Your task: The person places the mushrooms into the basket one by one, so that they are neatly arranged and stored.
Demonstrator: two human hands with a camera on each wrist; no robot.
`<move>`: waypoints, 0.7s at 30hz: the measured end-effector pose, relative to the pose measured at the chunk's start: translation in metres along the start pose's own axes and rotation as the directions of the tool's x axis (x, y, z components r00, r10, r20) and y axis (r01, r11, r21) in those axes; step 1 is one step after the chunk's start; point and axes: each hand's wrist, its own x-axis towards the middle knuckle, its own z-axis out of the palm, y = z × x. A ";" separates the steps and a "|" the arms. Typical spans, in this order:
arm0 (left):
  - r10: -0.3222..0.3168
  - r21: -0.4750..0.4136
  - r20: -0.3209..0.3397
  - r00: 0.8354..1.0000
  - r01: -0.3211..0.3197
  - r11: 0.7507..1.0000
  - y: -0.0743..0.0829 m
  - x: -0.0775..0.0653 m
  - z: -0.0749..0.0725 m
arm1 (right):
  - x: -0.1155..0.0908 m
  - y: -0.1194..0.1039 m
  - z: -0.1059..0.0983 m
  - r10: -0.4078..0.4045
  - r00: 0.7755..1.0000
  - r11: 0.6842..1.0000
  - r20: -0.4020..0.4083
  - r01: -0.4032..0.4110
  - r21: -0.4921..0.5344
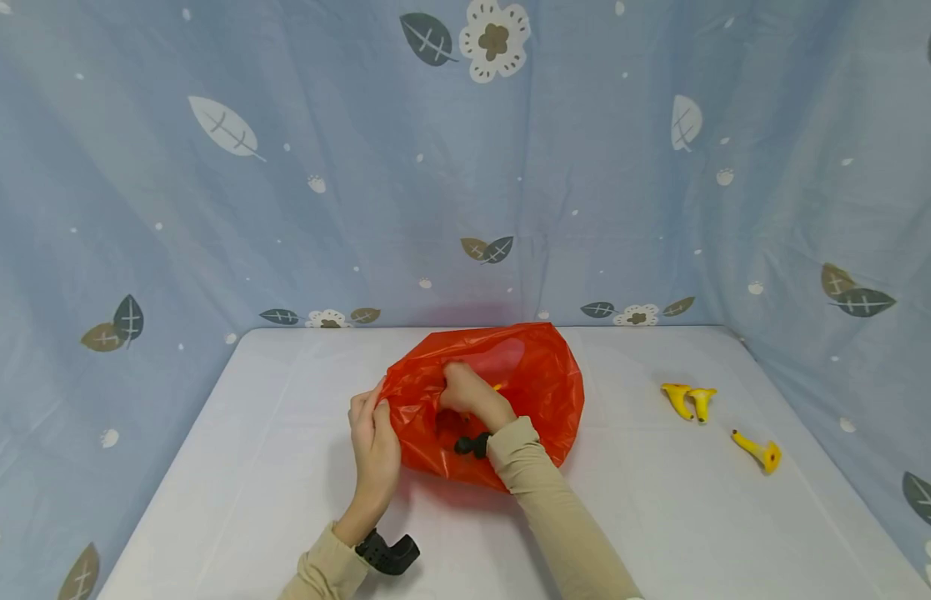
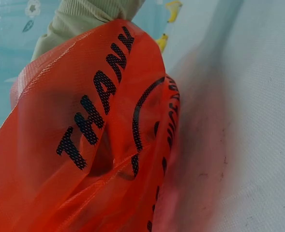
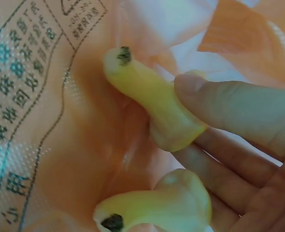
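Observation:
A red plastic bag (image 1: 563,392) stands open-mouthed on the table, with black "THANK" lettering on its side in the left wrist view. My left hand (image 1: 377,450) grips its left rim, fingers outside the bag. My right hand (image 1: 468,390) reaches down inside, its fingertips hidden in the head view. The right wrist view shows the right thumb and fingers pinching a yellow trumpet-shaped mushroom (image 3: 154,104) with a dark stem end. Just below it, in the bag, lies a second yellow mushroom (image 3: 157,205) beside the fingers.
On the right of the white table (image 1: 645,517) lie a pair of touching yellow mushrooms (image 1: 678,400) and, nearer, a single yellow mushroom (image 1: 758,452). A blue patterned curtain (image 1: 345,208) hangs behind and at both sides. Black camera straps (image 1: 390,553) sit on the wrists.

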 end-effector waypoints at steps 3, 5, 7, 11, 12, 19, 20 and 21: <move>-0.009 -0.007 0.009 1.000 0.009 1.000 -0.001 0.000 0.000 | -0.002 -0.001 -0.003 -0.010 1.000 1.000 0.010 0.010 0.017; -0.018 -0.007 0.009 1.000 0.018 1.000 0.000 -0.001 -0.001 | -0.003 -0.001 -0.006 -0.026 0.999 0.999 0.019 0.025 0.036; -0.027 -0.011 0.011 1.000 0.027 1.000 -0.001 -0.001 -0.001 | -0.004 -0.002 -0.010 -0.043 0.998 0.998 0.034 0.041 0.057; -0.034 -0.019 0.007 0.999 0.034 0.999 0.000 -0.001 -0.001 | -0.007 -0.004 -0.018 -0.082 0.995 0.996 0.050 0.080 0.049; -0.034 -0.023 0.008 0.999 0.034 0.999 0.000 -0.001 -0.001 | -0.008 -0.005 -0.019 -0.088 0.995 0.995 0.051 0.086 0.041; -0.035 -0.013 0.012 0.999 0.035 0.999 0.002 -0.001 -0.001 | -0.019 -0.008 -0.033 -0.114 0.993 0.990 0.009 0.114 -0.082; -0.035 -0.007 0.012 0.999 0.035 0.999 0.002 -0.001 -0.001 | -0.021 -0.008 -0.035 -0.123 0.992 0.989 0.009 0.124 -0.080; -0.034 -0.003 0.010 0.999 0.034 0.999 0.002 -0.001 -0.001 | -0.024 -0.008 -0.037 -0.133 0.991 0.988 0.007 0.133 -0.080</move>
